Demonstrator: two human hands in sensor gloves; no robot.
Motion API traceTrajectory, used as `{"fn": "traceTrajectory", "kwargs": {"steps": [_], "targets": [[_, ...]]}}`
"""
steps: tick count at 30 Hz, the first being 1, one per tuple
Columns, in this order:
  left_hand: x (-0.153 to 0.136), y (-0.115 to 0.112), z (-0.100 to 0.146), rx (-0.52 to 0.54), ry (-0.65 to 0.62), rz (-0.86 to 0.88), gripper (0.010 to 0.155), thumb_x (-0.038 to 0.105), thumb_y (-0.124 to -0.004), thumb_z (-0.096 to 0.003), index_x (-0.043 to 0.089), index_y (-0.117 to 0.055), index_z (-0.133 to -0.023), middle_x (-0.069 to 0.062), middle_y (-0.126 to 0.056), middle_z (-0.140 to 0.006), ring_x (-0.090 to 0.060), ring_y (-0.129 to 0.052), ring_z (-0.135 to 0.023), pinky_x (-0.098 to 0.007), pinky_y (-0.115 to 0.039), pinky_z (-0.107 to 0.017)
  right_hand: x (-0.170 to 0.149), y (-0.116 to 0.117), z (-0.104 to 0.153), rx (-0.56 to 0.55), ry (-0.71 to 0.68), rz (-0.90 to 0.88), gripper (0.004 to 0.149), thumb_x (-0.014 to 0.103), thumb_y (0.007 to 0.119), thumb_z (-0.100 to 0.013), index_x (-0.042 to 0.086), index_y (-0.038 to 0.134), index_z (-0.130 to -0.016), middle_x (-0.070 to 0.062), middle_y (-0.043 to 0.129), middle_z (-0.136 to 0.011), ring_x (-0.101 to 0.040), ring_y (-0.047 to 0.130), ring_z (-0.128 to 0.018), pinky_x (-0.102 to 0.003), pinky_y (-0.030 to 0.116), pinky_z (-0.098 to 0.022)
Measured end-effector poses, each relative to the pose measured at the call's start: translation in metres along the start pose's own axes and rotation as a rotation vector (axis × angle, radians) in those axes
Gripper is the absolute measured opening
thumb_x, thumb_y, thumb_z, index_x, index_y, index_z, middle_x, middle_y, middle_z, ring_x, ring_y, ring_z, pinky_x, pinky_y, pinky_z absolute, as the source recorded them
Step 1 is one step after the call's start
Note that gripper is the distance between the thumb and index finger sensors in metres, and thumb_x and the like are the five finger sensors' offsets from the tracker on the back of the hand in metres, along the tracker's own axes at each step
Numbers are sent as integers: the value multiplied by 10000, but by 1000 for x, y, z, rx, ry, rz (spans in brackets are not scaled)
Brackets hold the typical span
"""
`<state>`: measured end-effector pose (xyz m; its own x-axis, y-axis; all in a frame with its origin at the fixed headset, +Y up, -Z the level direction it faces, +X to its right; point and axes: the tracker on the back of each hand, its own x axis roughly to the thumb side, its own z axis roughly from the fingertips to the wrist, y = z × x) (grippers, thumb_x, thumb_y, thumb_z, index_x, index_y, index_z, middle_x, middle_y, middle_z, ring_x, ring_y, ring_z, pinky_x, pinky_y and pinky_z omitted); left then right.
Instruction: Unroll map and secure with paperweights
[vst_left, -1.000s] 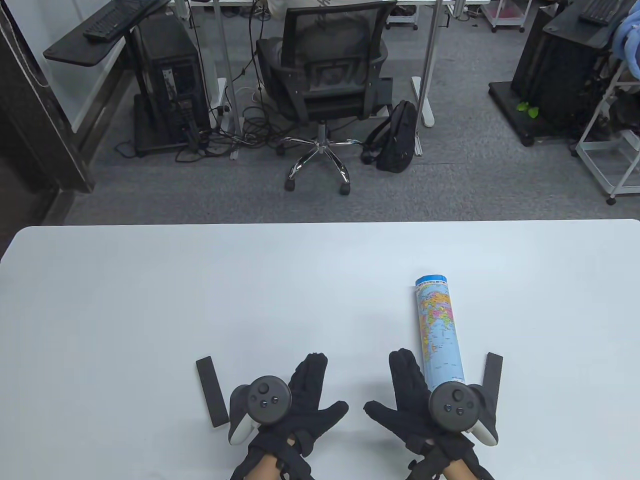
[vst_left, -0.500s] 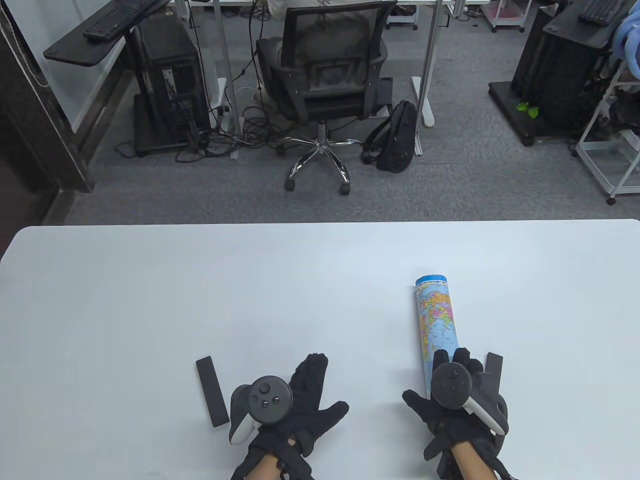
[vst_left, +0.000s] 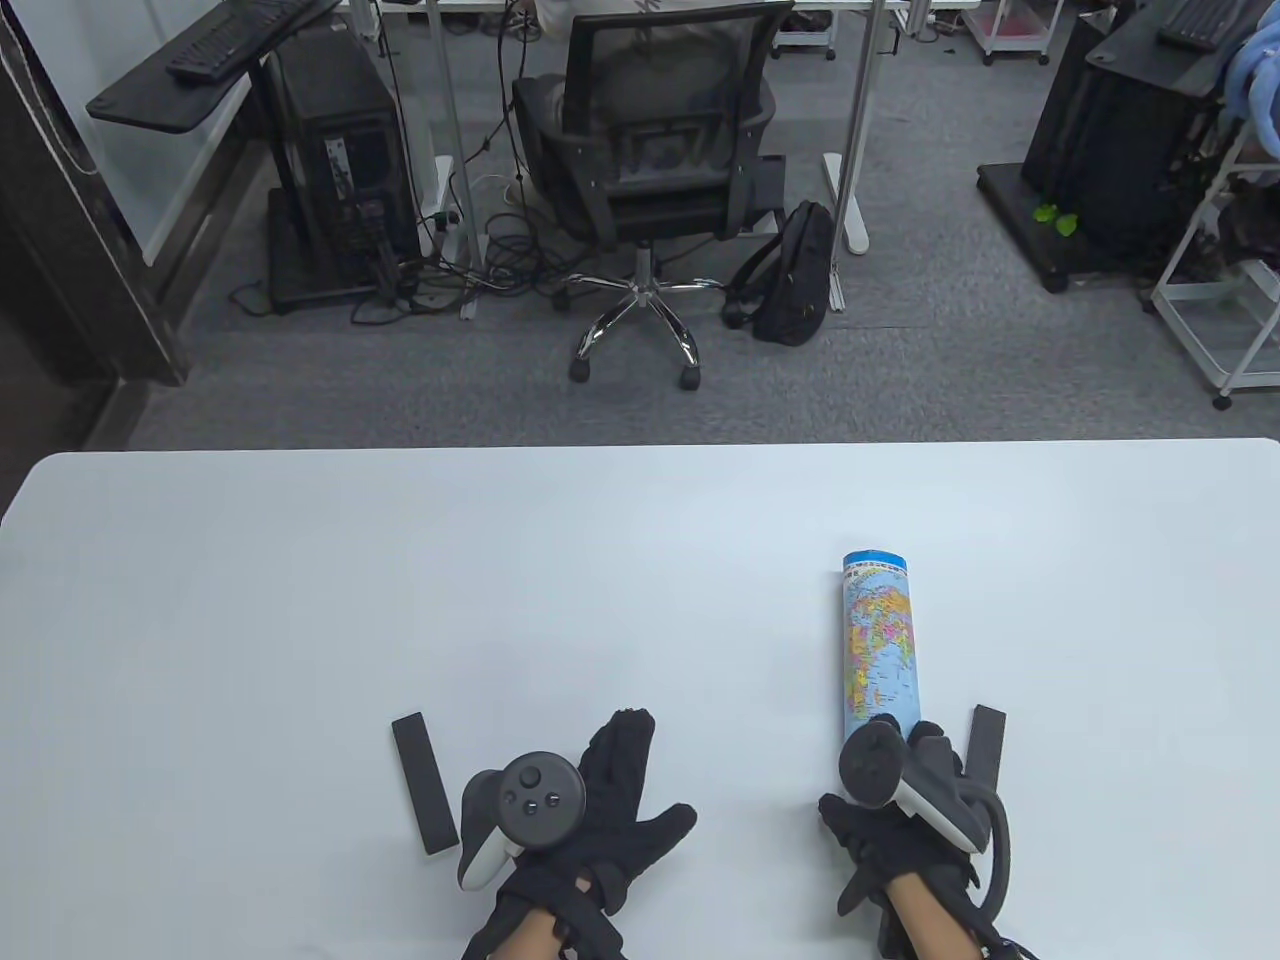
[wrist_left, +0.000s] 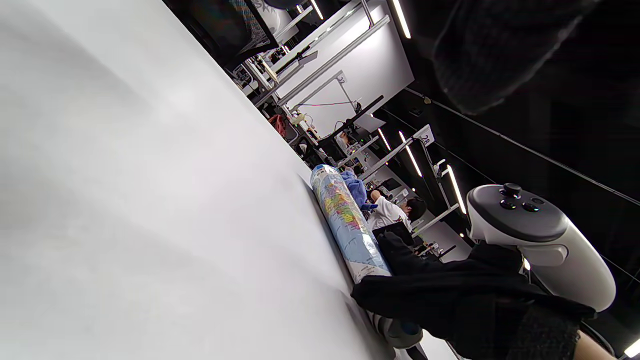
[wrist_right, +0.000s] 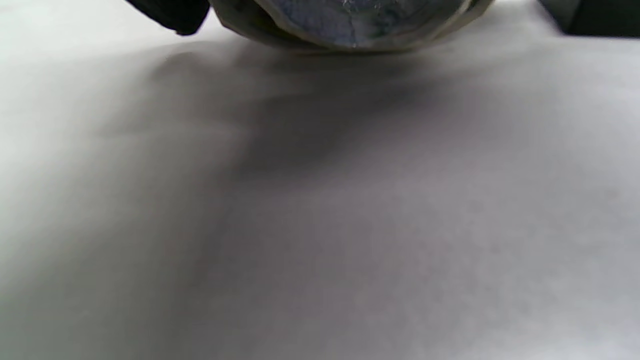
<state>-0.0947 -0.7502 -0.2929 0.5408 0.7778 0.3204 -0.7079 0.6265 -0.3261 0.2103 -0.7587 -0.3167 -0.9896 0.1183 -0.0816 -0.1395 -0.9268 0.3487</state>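
Map (vst_left: 880, 640), rolled into a tight tube, lies on the white table (vst_left: 300, 600) at about 4 o'clock from the table's middle, its length running from 6 toward 12 o'clock. The outside of the roll shows a printed world map: pale blue sea, patches of yellow, orange, pink and green land, and a blue band with small lettering at the far end. The surface looks glossy. In the left wrist view the roll (wrist_left: 347, 225) rests on the tabletop, and its near end disappears behind the dark glove. In the right wrist view only the blurred open end of the roll (wrist_right: 350, 22) shows at the top edge, just above the table.

The right hand (vst_left: 900, 810) grasps the near end of the roll, fingers curled over the top of it and thumb on the 9 o'clock side. The left hand (vst_left: 590, 810) lies flat and released on the table at 6 o'clock, fingers spread, touching nothing else.

2 black bars serve as paperweights. 1 (vst_left: 425, 783) lies just beside the left hand at its 9 o'clock. The other (vst_left: 986, 740) lies just beside the right hand at its 2 o'clock, close to the roll.
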Motion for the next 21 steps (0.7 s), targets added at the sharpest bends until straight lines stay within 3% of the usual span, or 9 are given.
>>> {"fn": "traceTrajectory", "kwargs": {"steps": [9,21], "targets": [[0,0,0,1,1,2,887,586,-705,-527,190,-144,-1088,-192,-188,-1141,-488,-265,-1018,-635,-352,-695,6,-6,6,-142,6,-15,755,223,663,-554,-77,130,-997,-543,241,-925,-730,467,-815,-768,469,-521],[2,2,1,29,-18,30,882,584,-699,-530,190,-142,-1088,-188,-187,-1142,-485,-264,-1019,-633,-347,-696,-9,-22,20,-321,-9,-191,685,115,680,-513,-61,241,-1009,-509,398,-936,-659,676,-780,-702,642,-496]]}}
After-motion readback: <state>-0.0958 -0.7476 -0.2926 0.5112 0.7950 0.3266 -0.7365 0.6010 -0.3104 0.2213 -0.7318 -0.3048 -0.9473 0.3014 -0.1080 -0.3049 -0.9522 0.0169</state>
